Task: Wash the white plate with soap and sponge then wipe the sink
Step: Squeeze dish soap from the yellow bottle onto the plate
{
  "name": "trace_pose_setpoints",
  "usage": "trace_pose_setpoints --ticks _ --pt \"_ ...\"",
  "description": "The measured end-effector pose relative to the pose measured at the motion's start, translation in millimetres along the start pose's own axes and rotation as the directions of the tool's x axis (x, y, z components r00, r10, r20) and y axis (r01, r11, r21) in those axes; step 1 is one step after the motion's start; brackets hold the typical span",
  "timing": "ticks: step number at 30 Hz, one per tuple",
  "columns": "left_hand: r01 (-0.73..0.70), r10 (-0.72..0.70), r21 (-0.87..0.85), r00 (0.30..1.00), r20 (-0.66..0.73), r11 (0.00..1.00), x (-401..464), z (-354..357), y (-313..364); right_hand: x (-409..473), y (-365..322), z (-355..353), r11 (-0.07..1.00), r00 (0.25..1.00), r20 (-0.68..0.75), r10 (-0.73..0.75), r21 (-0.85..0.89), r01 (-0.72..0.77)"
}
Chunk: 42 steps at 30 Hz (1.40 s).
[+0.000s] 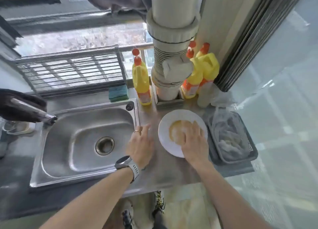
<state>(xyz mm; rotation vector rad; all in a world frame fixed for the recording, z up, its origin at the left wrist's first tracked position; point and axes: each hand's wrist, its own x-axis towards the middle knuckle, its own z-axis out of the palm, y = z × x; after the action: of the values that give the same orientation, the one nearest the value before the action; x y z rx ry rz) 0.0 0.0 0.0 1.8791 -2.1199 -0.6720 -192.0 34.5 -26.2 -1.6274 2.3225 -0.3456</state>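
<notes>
steel counter bears white plate under right hand's flat grip.

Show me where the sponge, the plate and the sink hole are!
sponge [118, 93]: head view, on its green top.
white plate [165, 125]: head view, on its bare left rim.
sink drain [104, 145]: head view, on the hole's middle.

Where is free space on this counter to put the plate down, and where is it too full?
The sink basin is bare. A counter strip lies free between the left hand and the white plate, running to the front edge. Crowded: the back, with yellow bottles, pipe and sponge; a grey tray fills the right.
</notes>
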Motion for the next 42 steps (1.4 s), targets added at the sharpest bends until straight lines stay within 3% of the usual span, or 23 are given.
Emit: trace_pose_setpoints --ticks 4,10,16,24,33,42 --pt "0.030 -0.029 -0.002 0.991 0.131 1.000 12 37 14 47 27 -2 0.968 0.993 0.058 -0.099 -0.228 0.109" --pt "0.255 -0.237 -0.055 0.945 0.225 0.965 30 72 22 94 38 -1 0.912 0.964 0.257 -0.067 -0.377 0.164" --pt "0.325 -0.252 -0.226 0.920 0.299 0.918 27 74 15 103 36 6 0.875 0.958 0.281 -0.062 -0.446 0.188" --pt "0.288 -0.233 -0.328 0.952 0.199 0.900 23 46 -35 84 0 -1 0.944 0.960 0.270 -0.079 -0.290 0.160" --pt "0.289 -0.277 -0.336 0.957 0.082 0.897 12 -39 -140 48 -108 34 0.986 0.944 0.307 -0.125 -0.069 0.153" --pt "0.372 -0.379 -0.312 0.925 0.041 0.874 27 -81 -270 45 -223 128 0.940 0.911 0.325 -0.252 -0.142 0.311"
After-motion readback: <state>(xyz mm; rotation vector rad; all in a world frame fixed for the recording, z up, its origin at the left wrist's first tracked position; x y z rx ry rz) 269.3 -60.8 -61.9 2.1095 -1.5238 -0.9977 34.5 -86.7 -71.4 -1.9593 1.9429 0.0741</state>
